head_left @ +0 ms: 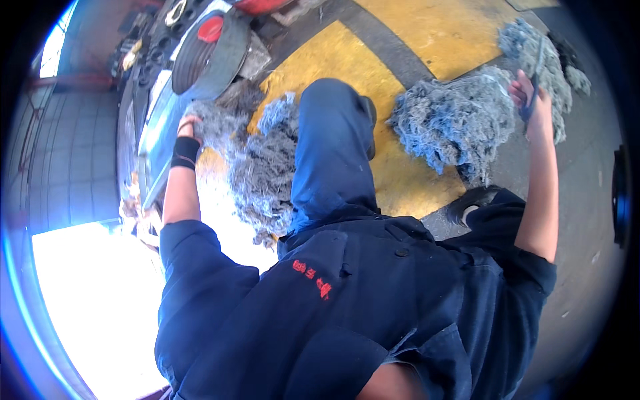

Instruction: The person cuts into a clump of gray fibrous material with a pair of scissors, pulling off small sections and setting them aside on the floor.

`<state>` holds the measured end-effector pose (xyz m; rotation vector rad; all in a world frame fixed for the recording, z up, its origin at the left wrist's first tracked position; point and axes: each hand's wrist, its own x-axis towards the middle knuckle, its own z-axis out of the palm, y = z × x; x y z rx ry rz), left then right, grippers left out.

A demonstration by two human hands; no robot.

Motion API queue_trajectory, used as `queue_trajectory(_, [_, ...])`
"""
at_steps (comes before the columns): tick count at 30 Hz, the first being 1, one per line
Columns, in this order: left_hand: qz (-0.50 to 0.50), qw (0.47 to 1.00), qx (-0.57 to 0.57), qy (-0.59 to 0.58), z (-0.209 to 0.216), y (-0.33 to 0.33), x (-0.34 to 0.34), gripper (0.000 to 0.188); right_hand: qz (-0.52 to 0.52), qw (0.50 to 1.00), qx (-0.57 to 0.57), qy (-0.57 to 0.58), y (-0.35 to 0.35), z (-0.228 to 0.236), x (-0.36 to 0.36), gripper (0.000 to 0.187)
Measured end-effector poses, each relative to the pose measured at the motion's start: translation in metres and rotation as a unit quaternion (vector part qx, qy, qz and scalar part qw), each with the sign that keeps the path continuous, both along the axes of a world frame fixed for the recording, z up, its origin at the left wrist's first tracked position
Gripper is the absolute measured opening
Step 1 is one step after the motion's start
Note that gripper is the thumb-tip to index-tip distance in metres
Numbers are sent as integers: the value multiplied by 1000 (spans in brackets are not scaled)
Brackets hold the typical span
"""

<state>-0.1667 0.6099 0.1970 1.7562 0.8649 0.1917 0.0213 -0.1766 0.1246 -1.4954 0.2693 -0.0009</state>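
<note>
My left hand [189, 126], with a black wrap [185, 153] on its wrist, is closed on the edge of a grey fibre clump [220, 125]. That clump runs into a larger heap of tangled grey fibre [265, 177] beside my bent leg. On the right, my right hand [531, 100] is closed around a long, narrow tool with a dark handle [531, 101]; its thin end points away from me, and its exact kind is unclear. Near that hand lie a big grey-blue fibre heap [457, 123] and another fibre heap [552, 83].
A round metal drum [212, 57] with a red object [211, 29] stands at the far left, near dark stacked parts [137, 60]. My dark trouser leg [333, 147] stands between the heaps. The floor [327, 57] has yellow and grey painted areas. Bright light washes out the lower left.
</note>
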Motion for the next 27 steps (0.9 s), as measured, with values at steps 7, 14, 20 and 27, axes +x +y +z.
queue_trajectory(7, [235, 949, -204, -58, -66, 23, -210, 34, -16, 999, 20, 35, 2, -33, -11, 34])
queue_trajectory(14, [275, 952, -109, -78, -91, 66, -276, 33, -24, 999, 8, 21, 18, -18, -22, 30])
queue_trajectory(20, [371, 925, -16, 76, -88, 28, -232, 26, -25, 999, -12, 25, -8, -12, -23, 35])
queue_trajectory(27, [232, 972, 13, -13, -85, 83, -120, 19, -52, 989, 136, 21, 8, 11, -24, 57])
